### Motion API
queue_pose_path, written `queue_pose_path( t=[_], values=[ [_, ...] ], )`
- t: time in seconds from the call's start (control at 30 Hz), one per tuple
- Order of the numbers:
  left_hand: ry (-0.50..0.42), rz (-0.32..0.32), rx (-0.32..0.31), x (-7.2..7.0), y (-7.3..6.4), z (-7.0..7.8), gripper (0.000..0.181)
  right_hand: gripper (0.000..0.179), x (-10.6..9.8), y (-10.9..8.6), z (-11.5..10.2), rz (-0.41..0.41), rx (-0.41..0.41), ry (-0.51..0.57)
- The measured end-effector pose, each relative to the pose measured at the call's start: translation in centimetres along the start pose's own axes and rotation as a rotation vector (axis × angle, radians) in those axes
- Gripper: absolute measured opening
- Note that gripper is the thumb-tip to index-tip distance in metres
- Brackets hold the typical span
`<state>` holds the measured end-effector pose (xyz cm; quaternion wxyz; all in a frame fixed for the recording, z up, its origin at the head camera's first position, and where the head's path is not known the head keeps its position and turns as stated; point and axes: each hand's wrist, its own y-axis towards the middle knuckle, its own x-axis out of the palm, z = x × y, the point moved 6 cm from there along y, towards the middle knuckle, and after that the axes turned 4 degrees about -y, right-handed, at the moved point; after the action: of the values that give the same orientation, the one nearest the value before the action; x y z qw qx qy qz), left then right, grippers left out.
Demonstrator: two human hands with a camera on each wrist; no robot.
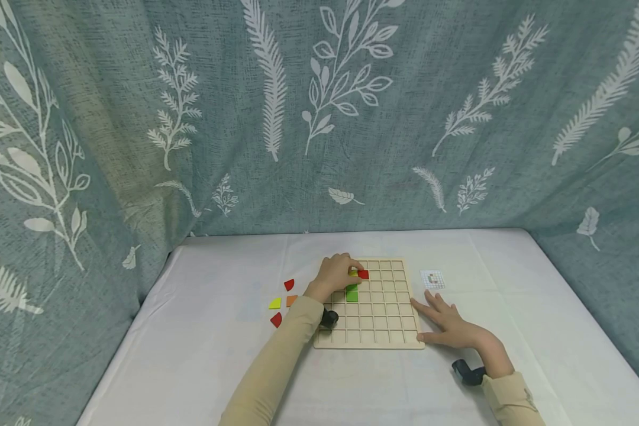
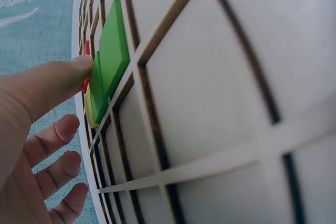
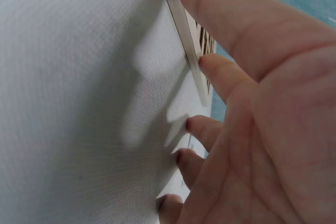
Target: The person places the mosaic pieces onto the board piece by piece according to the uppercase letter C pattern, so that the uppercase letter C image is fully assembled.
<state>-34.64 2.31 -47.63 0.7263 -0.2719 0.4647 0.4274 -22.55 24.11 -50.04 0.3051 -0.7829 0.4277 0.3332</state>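
Observation:
A wooden grid board (image 1: 383, 322) lies flat on the white table. In its upper left cells sit a red tile (image 1: 363, 274), a yellow tile (image 2: 90, 113) and two green tiles (image 1: 352, 293). My left hand (image 1: 345, 271) rests over that corner with loosely curled fingers that hold nothing. Its straight thumb (image 2: 63, 77) touches the edge of a green tile (image 2: 97, 85) next to the red one. My right hand (image 1: 443, 319) lies flat on the table at the board's right side, fingers spread. Its thumb (image 3: 247, 30) presses against the board's edge (image 3: 181, 19).
Left of the board lie loose tiles: a red quarter (image 1: 289, 284), an orange one (image 1: 291, 300), a yellow one (image 1: 274, 303) and another red one (image 1: 276, 319). A small printed card (image 1: 433, 279) lies right of the board. A leaf-patterned curtain (image 1: 319, 118) stands behind the table.

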Motion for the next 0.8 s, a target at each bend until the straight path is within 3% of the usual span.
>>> queue_pose_path(
  t=[0.3, 0.53, 0.8],
  values=[
    [-0.049, 0.03, 0.027, 0.0, -0.4, 0.1, 0.031, 0.077, 0.0, 0.0, 0.0, 0.001, -0.009, -0.004],
    [-0.076, 0.089, 0.041, -0.2, -0.6, -0.2, 0.03, 0.076, -0.1, -0.1, -0.2, 0.002, -0.013, -0.003],
    [-0.102, 0.138, 0.043, -0.4, -1.7, -0.7, 0.027, 0.076, -0.1, -0.2, -0.3, 0.006, -0.017, -0.003]
  ],
)
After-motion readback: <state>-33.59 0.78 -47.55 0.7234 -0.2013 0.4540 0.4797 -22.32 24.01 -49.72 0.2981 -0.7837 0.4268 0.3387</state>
